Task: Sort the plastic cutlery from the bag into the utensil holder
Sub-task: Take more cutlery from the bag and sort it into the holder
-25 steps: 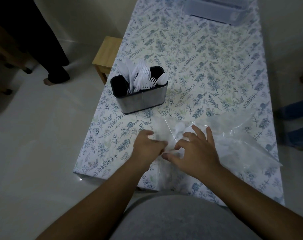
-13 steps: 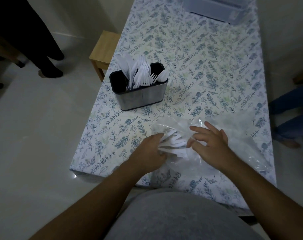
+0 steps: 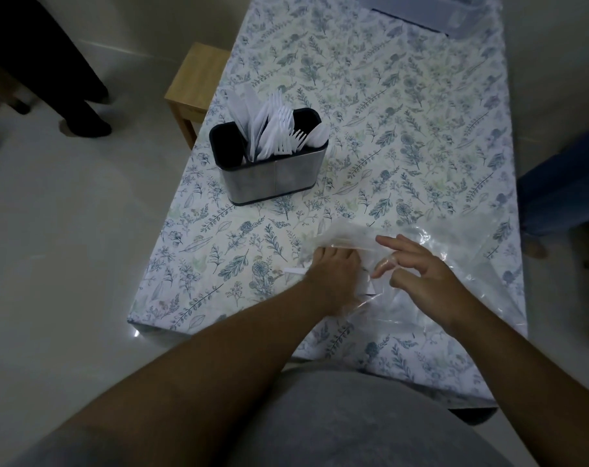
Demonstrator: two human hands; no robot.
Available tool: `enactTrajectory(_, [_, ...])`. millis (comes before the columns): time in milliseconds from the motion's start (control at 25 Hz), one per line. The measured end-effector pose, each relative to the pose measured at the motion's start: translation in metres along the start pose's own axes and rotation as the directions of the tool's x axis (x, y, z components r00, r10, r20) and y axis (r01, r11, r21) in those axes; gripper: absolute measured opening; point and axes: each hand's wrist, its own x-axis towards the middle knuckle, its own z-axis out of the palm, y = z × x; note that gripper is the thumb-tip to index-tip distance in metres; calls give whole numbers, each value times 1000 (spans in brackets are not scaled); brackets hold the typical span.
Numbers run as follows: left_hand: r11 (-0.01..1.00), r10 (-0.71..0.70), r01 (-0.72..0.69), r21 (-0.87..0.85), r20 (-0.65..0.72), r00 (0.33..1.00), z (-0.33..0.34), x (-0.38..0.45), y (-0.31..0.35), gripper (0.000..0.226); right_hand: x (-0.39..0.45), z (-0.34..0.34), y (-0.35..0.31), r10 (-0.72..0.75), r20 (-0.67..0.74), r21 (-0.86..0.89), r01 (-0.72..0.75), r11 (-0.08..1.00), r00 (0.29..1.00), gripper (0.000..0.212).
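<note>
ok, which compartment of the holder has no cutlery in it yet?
The left end compartment of the utensil holder: only its dark interior shows, while the knives, forks and spoon stand right of it.

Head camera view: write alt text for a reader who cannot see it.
A person's left hand grips white plastic cutlery at the mouth of a clear plastic bag on a floral tablecloth, while the right hand rests on the bag, fingers spread. Farther back stands a metal utensil holder with white forks, knives and a spoon.

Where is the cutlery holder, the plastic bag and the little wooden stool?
utensil holder (image 3: 272, 182): head view, steel front wall.
plastic bag (image 3: 454, 251): head view, clear film.
wooden stool (image 3: 197, 75): head view, seat top.
</note>
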Motion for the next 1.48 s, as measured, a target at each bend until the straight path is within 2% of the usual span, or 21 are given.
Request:
enactTrajectory(80, [997,-51,50,63,13,999,0,7,5,86,0,0,3,-3,-26,5,3,1000,1000,44])
enactTrajectory(200, [992,-122,122,37,7,992,-4,15,6,67,0,1,6,-18,-60,1,18,1000,998,45])
enactTrajectory(360, [987,-140,141,82,-15,990,-2,13,13,72,2,0,5,-40,-97,-35,37,999,994,41])
enactTrajectory(520, [985,-146,142,102,34,989,-5,14,12,64,3,2,1,-43,-115,-51,37,998,992,36])
enactTrajectory(680, [991,-135,134,24,27,991,-13,1,-3,22,0,2,-2,-64,-74,-201,48,978,995,50])
enactTrajectory(720, [992,-127,127,-3,13,992,-13,-4,-9,19,-1,3,-3,-46,-56,-262,30,965,997,56])
enactTrajectory(800, [996,-91,90,-22,-25,996,-13,-15,-18,24,0,8,-4,-58,-35,-430,38,902,998,69])
enactTrajectory(840, [996,-82,81,-26,-42,996,-13,-21,-21,28,0,15,-6,-112,-10,-502,91,860,994,76])
enactTrajectory(920, [996,-82,81,-24,-39,996,-11,-28,-23,29,0,33,-14,-224,77,-544,229,807,972,84])
enactTrajectory(1000, [994,-104,103,-24,-30,994,-8,-32,-25,26,1,53,-20,-258,160,-559,303,772,953,82])
enactTrajectory(1160, [982,-184,182,-46,-55,981,-7,-47,-41,38,15,68,-17,-228,188,-679,294,673,955,75])
enactTrajectory(1280, [970,-232,224,-91,-98,968,-10,-64,-59,29,27,64,-15,-246,187,-716,304,629,951,73])
enactTrajectory(1360, [953,-289,275,-125,-115,950,-12,-75,-74,22,33,61,-18,-247,168,-725,289,625,954,72])
enactTrajectory(1480, [908,-393,361,-213,-131,910,-19,-92,-95,26,39,52,-16,-199,106,-740,211,638,974,72])
